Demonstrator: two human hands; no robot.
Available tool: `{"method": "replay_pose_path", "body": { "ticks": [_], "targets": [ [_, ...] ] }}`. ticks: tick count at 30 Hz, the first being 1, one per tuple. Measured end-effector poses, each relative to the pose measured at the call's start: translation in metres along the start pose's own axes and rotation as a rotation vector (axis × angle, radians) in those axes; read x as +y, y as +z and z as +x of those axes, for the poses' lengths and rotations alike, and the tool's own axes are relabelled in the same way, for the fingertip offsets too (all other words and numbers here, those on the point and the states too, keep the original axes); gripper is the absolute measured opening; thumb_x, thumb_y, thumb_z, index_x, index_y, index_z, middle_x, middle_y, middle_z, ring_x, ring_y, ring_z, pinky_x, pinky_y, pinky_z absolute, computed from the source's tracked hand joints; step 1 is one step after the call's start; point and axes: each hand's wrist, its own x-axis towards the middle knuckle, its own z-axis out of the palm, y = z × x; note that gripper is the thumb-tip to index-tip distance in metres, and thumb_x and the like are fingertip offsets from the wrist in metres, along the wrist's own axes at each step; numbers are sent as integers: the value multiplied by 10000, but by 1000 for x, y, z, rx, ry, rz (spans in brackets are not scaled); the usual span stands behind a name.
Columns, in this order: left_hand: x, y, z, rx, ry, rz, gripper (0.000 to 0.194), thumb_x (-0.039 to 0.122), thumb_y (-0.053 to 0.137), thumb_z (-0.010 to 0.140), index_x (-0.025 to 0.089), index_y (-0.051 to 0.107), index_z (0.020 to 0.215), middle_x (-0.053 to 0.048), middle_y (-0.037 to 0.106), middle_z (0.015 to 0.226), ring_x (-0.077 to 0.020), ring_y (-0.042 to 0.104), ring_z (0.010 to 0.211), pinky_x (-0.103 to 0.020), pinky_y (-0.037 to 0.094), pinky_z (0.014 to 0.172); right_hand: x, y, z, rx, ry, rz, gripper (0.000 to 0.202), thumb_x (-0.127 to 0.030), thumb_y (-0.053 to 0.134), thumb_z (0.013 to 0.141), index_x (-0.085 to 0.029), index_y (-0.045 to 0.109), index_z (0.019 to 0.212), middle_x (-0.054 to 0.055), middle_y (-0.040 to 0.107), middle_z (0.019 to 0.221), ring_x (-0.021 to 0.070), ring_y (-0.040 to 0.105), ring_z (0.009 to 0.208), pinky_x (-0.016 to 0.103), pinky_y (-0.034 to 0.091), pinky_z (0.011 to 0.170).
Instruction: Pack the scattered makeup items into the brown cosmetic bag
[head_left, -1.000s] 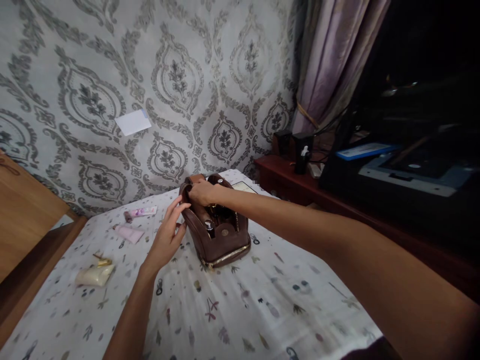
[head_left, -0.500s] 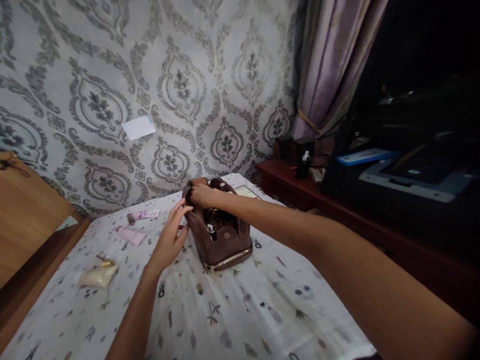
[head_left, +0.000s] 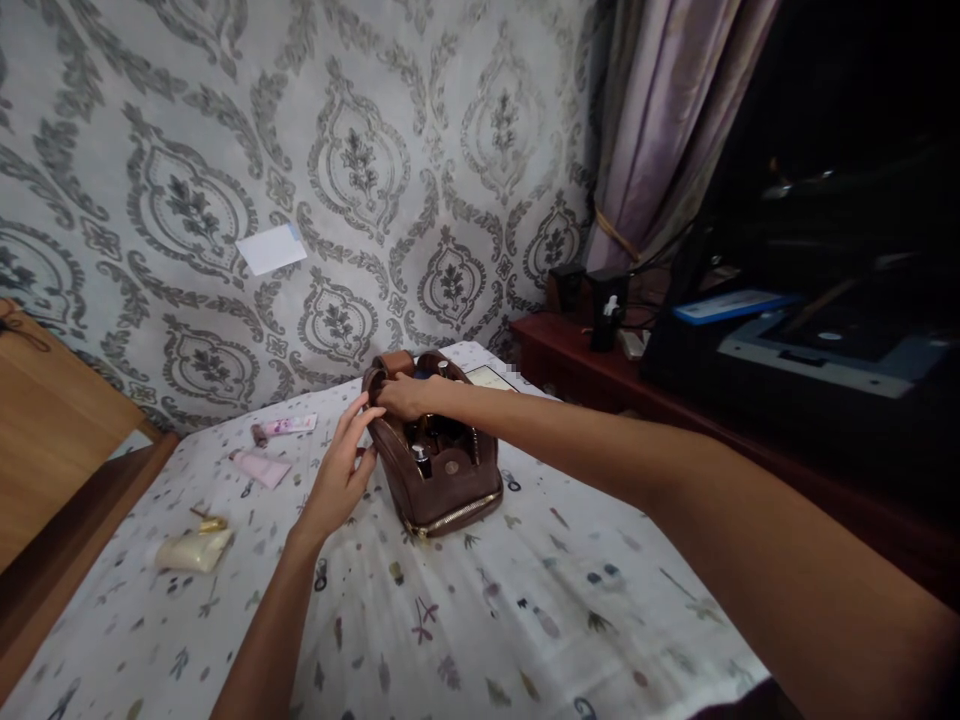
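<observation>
A brown leather cosmetic bag (head_left: 465,490) stands unzipped on the patterned white sheet (head_left: 450,620). My left hand (head_left: 341,460) grips its left rim, fingertips over the edge and thumb against the outer side. Reaching across from the right, my right hand (head_left: 405,395) is inside the bag at the far left part, its fingers mostly hidden by the bag's wall. Several small items show in the bag, among them a dark bottle with a silvery top (head_left: 421,460) near the front.
To the left lie a pink-and-white tube (head_left: 292,425), a pale pink tube (head_left: 261,468) and a cream-coloured tube (head_left: 193,550) beside a small gold item (head_left: 213,523). A tablet-like flat object (head_left: 489,378) is behind the bag. A dark red cabinet (head_left: 540,340) borders the right.
The camera view has shifted slightly. My right hand stays in the bag with its wrist a little lower, and my left hand keeps its place on the rim.
</observation>
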Motion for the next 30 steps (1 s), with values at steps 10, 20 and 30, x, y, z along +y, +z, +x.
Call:
{"method": "replay_pose_path", "body": {
  "ticks": [10,20,30],
  "targets": [
    [0,-1,0,-14,2,29,459,222,390,954,288,441,1405,-107,253,1598,-269,292,1463,-379,507,958,-8,-4,-9,-135,17,60,420,-117,637,846,-120,628,1266,181,597,1366,335,569,1245,425,474,985],
    [0,-2,0,-23,1,28,489,229,407,945,285,435,1430,-98,251,1608,-275,248,1487,-434,455,1060,0,-22,-20,-96,44,134,259,-62,551,840,-61,705,1048,141,739,1005,215,675,885,262,492,728],
    [5,4,3,-13,11,77,518,194,372,950,278,406,1461,-83,237,1622,-254,242,1496,-460,358,1156,8,-41,-59,78,95,138,282,-59,569,793,-76,713,1034,147,727,1037,215,647,934,256,445,780]
  ]
}}
